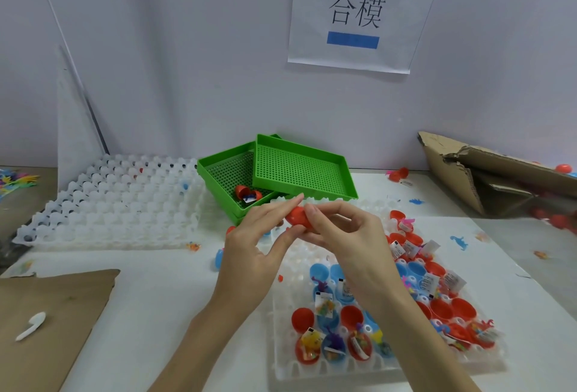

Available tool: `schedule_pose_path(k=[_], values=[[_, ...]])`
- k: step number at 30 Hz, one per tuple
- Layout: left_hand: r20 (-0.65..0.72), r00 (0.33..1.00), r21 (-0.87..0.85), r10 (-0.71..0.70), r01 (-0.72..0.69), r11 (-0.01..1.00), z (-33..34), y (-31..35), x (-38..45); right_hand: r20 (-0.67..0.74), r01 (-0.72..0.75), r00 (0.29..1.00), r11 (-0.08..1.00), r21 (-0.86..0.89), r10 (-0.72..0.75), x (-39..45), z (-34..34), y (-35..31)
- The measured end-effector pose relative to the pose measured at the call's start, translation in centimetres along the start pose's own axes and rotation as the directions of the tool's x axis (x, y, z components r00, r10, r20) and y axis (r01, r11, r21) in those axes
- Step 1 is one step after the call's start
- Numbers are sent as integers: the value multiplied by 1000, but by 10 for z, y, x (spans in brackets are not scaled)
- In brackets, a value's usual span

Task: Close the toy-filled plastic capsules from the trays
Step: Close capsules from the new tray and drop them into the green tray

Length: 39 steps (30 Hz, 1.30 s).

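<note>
Both hands held one red capsule [298, 220] above the far end of the clear tray [390, 363] at the bench's right. The left hand [253, 246] pinched it with thumb and forefinger; the right hand [346, 235] curled round it. Open filled capsules [331, 346] sat in the tray's near rows, green trays [299, 170] just beyond.

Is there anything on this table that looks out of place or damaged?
Yes. Small toy figures lie loose on the table, such as a blue one right of the filled tray. The upper green tray sits askew on the one below it. The cardboard box at the right is torn and tipped over.
</note>
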State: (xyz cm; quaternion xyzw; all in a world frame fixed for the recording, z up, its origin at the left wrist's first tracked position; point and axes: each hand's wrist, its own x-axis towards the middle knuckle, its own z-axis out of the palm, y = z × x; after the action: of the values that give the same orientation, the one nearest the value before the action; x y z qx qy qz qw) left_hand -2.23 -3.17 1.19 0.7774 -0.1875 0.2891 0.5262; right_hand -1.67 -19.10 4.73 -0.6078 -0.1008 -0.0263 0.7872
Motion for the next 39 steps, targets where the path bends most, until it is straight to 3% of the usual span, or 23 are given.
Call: schedule_pose_path(k=[7,14,21,29,35,39], values=[[74,997,111,30,-38,993,9,-4,-7,-31,-11,999,1000,25,11,0,4,7],[-75,994,293,75,-50,955,11,-4,-10,-9,-17,1000,999,-39,16,-3,13,19],[4,994,403,110,-103,909,11,-7,-11,10,39,999,990,-132,-38,-3,13,25],[-3,1000,308,-11,12,951,6,-7,-7,35,112,994,955,-275,-107,-2,18,30],[17,1000,226,-1,-3,974,9,-8,-11,56,264,962,865,-427,-266,-7,20,31],[19,1000,200,-5,1,980,12,-11,-12,80,299,951,831,-468,-297,-8,21,31]])
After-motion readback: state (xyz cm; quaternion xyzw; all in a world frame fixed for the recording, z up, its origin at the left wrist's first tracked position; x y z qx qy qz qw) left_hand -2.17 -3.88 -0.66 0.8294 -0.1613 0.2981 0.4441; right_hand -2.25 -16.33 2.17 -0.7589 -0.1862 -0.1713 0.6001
